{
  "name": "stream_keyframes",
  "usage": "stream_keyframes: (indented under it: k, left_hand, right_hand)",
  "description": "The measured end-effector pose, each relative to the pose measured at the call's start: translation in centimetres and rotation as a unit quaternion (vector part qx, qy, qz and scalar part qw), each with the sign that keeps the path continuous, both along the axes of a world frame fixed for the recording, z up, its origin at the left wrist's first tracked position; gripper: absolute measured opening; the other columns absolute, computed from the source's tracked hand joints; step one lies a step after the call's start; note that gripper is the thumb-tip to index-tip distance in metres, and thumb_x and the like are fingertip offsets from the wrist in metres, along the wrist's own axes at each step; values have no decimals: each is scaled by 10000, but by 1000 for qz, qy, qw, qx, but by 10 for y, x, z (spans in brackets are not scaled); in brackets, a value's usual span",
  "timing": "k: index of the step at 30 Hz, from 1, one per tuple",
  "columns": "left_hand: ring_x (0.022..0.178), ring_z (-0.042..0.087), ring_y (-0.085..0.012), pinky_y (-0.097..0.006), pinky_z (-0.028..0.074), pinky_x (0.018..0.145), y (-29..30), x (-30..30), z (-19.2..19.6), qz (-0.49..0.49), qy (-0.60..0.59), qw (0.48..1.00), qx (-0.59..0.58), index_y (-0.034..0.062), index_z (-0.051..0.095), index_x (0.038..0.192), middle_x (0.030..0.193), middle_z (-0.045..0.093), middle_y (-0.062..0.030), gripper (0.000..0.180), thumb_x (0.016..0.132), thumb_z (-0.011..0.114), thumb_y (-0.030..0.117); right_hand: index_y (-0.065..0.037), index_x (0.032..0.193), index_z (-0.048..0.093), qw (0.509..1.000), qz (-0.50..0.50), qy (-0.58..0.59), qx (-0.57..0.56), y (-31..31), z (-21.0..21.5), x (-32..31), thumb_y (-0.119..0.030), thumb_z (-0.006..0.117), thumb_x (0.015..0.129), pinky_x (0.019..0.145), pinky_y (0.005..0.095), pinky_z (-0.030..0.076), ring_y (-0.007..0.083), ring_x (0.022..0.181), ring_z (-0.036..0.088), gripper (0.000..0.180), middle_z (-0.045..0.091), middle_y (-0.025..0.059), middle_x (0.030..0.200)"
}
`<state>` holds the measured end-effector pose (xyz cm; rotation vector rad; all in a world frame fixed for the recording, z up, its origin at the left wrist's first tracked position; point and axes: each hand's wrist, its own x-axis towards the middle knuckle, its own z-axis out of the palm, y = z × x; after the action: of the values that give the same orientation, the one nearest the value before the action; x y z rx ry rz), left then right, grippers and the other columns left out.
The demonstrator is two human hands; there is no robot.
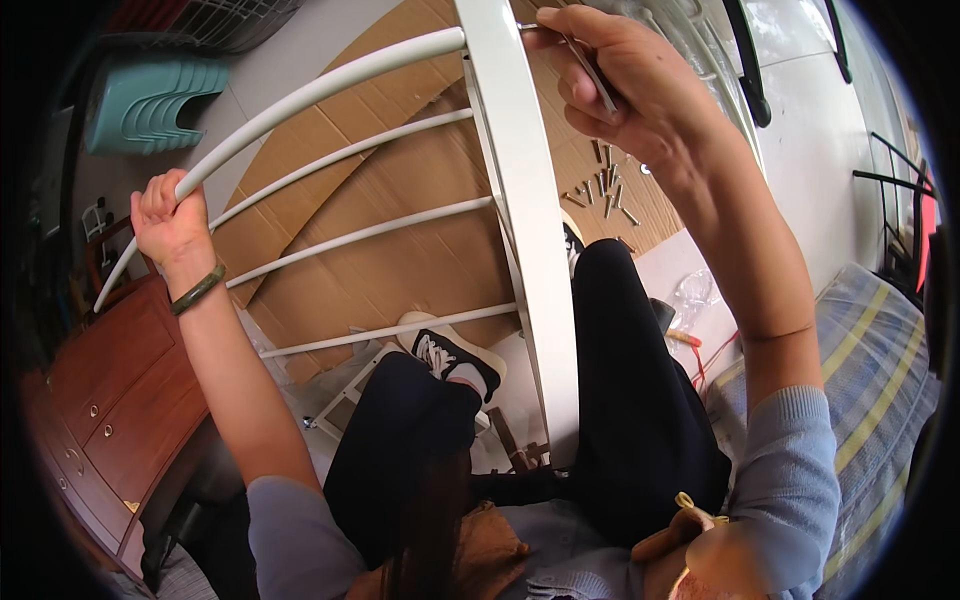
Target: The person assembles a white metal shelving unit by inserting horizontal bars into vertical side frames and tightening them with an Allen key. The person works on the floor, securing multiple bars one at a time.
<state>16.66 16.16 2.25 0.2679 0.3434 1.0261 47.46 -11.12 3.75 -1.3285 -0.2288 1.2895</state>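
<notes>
A white metal frame [515, 200] stands between my knees, a broad flat post with several curved tubes running off to the left. My left hand [172, 222] is closed round the top tube [330, 85], far from the post. At the upper end of the post, on its right side, my right hand [625, 75] grips a short grey metal bar, which looks like a hex key [592, 75]. The fingertips are beside a small metal bolt end [526, 27] at the post; whether the key sits in it I cannot tell.
Several loose bolts [607, 185] lie on brown cardboard [400, 225] on the floor. Stacked green stools [155, 105] stand far left, a wooden cabinet [120, 390] near left. On the right are a plaid cushion [865, 400], a clear plastic bag [697, 290] and a red-and-orange-handled tool [684, 338].
</notes>
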Motion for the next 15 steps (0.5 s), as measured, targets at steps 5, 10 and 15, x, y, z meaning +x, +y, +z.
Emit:
stream_keyframes:
  k: [5, 10, 15]
  left_hand:
    - [361, 236, -106, -238, 248, 431, 2, 5, 3, -3, 21, 999, -46, 159, 196, 471, 405, 216, 16, 436, 878, 341, 216]
    - [396, 293, -116, -253, 301, 479, 4, -4, 4, 16, 41, 997, -65, 139, 256, 510, 418, 249, 9, 387, 875, 362, 209]
    - [527, 377, -161, -315, 342, 602, -6, -3, 7, 24, 65, 996, -60, 109, 307, 586, 502, 300, -14, 306, 869, 374, 204]
  right_hand:
    - [-7, 790, 557, 999, 15, -25, 37, -8, -17, 18, -187, 512, 866, 372, 204, 307, 75, 356, 378, 200, 507, 37, 516]
    - [4, 640, 517, 989, 30, -140, 25, 1, 2, 15, -124, 524, 800, 364, 220, 313, 103, 379, 415, 206, 504, 66, 516]
    - [22, 652, 529, 978, 89, -187, 2, -5, 10, 25, -102, 501, 781, 384, 225, 355, 108, 405, 463, 181, 512, 63, 521]
